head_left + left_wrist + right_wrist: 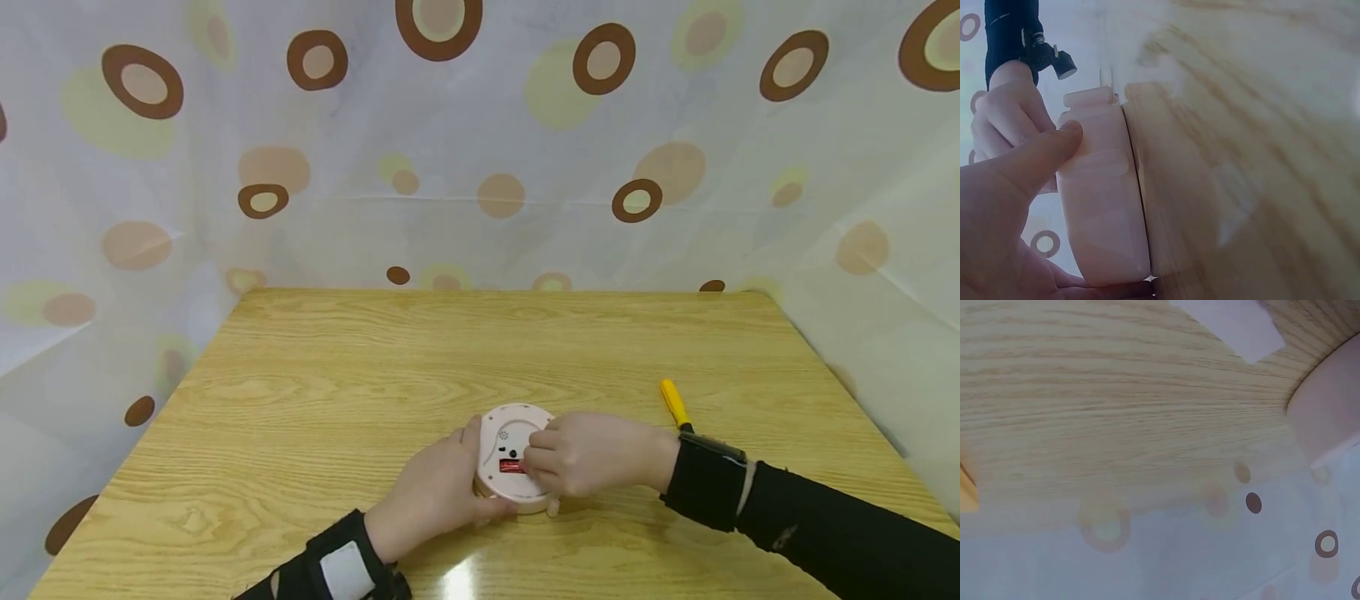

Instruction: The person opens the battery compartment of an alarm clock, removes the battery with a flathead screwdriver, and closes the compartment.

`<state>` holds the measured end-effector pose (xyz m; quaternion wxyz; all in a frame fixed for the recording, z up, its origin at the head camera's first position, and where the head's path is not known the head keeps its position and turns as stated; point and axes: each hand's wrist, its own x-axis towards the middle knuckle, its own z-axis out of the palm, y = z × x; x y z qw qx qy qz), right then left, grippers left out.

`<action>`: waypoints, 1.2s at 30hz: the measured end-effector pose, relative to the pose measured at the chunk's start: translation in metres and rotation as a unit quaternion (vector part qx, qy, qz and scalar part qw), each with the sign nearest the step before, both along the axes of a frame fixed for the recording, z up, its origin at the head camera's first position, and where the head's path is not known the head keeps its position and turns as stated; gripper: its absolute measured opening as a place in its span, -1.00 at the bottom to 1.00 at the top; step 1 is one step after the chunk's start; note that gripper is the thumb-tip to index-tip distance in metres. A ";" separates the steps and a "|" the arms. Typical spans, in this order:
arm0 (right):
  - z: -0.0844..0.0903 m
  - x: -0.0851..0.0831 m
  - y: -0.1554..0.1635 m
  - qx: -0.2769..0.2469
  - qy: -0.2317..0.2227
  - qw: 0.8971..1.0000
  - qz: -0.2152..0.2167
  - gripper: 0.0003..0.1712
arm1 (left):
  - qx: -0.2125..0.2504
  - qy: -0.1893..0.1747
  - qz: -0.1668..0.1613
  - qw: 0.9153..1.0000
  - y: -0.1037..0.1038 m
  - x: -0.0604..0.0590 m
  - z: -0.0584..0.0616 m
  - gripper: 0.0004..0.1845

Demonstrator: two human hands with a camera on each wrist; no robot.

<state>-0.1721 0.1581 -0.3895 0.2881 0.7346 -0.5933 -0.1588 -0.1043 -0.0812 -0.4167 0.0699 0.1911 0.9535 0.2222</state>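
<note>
head view: left hand (435,492) grips the round pink clock (512,457) face-down at the table's (315,383) six o'clock; right hand (588,454) pinches at its red battery slot (512,466); yellow-handled tool (674,402) at three o'clock

The head view looks down from above at the whole bench (315,375). Both wrist views sit very close and low over it. All three show the pink round case (513,454).

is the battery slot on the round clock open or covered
Open: the round clock lies back-up on the table, a red slot showing, right hand at it.
</note>
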 end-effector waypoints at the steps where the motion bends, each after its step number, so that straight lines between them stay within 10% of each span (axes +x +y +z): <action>1: 0.000 0.000 0.001 -0.001 0.002 1.000 0.001 -0.48 | 0.000 0.000 0.000 1.000 0.000 0.000 0.000 0.28; 36: -0.013 0.020 0.004 -0.111 -0.153 0.981 -0.030 -0.60 | 0.006 -0.008 -0.004 1.000 -0.001 -0.001 -0.001 0.27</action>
